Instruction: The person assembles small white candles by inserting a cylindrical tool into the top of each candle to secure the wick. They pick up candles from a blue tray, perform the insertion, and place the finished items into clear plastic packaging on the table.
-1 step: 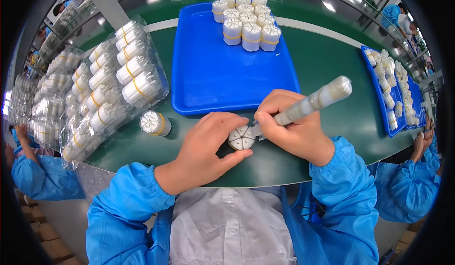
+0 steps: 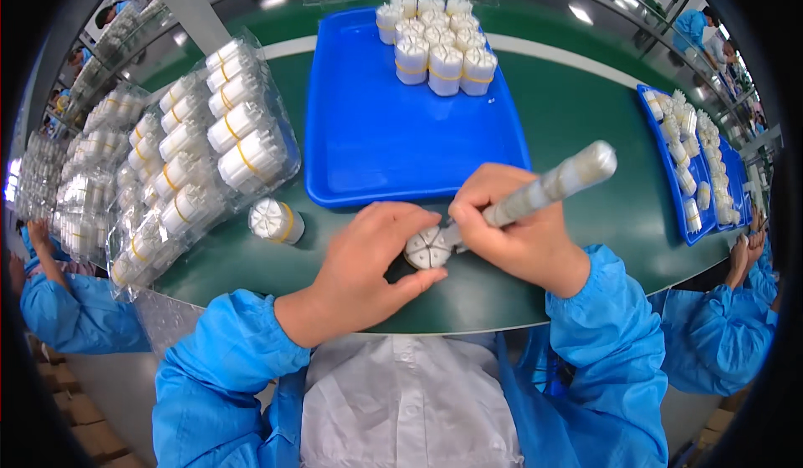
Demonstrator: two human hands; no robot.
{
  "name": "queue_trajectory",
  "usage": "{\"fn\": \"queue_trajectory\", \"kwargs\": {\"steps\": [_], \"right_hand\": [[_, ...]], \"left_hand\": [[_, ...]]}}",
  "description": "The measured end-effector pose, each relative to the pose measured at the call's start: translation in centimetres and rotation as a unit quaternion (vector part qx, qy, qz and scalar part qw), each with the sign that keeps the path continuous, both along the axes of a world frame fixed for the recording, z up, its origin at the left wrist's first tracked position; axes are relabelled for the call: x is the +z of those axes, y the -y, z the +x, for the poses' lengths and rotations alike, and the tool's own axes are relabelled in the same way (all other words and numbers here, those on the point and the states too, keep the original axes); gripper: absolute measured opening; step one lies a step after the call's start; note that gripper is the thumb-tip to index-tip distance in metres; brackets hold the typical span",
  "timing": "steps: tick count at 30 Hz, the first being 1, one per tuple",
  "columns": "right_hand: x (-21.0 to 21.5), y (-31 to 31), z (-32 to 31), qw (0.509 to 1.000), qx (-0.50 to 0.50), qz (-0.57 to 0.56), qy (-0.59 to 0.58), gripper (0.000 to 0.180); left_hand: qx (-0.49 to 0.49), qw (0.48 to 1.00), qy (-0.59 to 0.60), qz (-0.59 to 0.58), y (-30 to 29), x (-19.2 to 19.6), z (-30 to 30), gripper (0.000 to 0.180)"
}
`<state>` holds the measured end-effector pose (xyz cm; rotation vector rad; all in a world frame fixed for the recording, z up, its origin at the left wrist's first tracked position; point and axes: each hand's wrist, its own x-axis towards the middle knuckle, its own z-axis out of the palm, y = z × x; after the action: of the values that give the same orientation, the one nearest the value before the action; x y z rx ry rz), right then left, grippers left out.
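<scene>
My left hand [image 2: 355,263] curves thumb and fingers around a short white cylinder bundle [image 2: 427,249]. Its round top is split into wedge-shaped segments with small dots. In my right hand [image 2: 523,234] is a thick pen-shaped tool [image 2: 556,185] with a wrapped, pale grey handle slanting up to the right. The flat tip of the tool meets the right side of the bundle; the exact contact is partly hidden by my fingers. Left of my left hand, a similar bundle [image 2: 276,221] with a yellow band lies tilted on the green table [image 2: 585,167].
Beyond my hands lies a blue tray [image 2: 410,146] with several banded bundles [image 2: 443,58] at its far right. Clear plastic trays [image 2: 201,142] full of bundles are stacked at left. Another blue tray [image 2: 686,209] holds white parts at right. Co-workers' blue sleeves [image 2: 719,338] show on both sides.
The tool's handle end has dipped slightly to the left. The bundle's top is turned or tilted a little in my left hand. The whole view has shifted slightly.
</scene>
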<state>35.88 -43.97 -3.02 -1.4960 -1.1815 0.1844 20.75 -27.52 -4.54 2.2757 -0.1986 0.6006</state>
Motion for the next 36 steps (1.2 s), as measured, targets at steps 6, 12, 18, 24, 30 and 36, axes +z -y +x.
{"fn": "queue_trajectory", "kwargs": {"steps": [6, 12, 18, 24, 30, 36], "right_hand": [[1.0, -0.1, -0.5, 0.998, 0.009, -0.04, 0.039, 0.01], [1.2, -0.1, -0.9, 0.999, -0.001, -0.01, 0.04, 0.01], [0.9, 0.1, 0.2, 0.998, -0.046, 0.018, 0.046, 0.01], [0.9, 0.1, 0.0, 0.999, -0.023, 0.011, 0.041, 0.01], [0.5, -0.1, -0.3, 0.999, -0.011, -0.032, 0.025, 0.01], [0.6, -0.1, -0.4, 0.999, -0.032, 0.02, 0.015, 0.012]], "left_hand": [[0.012, 1.0, 0.018, 0.01, 0.1, 0.7, -0.1, 0.058], [0.031, 0.999, -0.004, -0.01, 0.4, 0.6, -0.3, 0.058], [0.007, 0.999, 0.011, -0.049, 0.4, 0.1, -0.1, 0.062], [0.008, 0.998, 0.013, -0.053, 0.7, 0.0, -0.1, 0.061], [0.03, 0.998, 0.034, 0.039, 0.6, 0.4, 0.3, 0.058], [0.033, 0.999, 0.032, 0.017, 0.6, -0.2, 0.3, 0.058]]}}
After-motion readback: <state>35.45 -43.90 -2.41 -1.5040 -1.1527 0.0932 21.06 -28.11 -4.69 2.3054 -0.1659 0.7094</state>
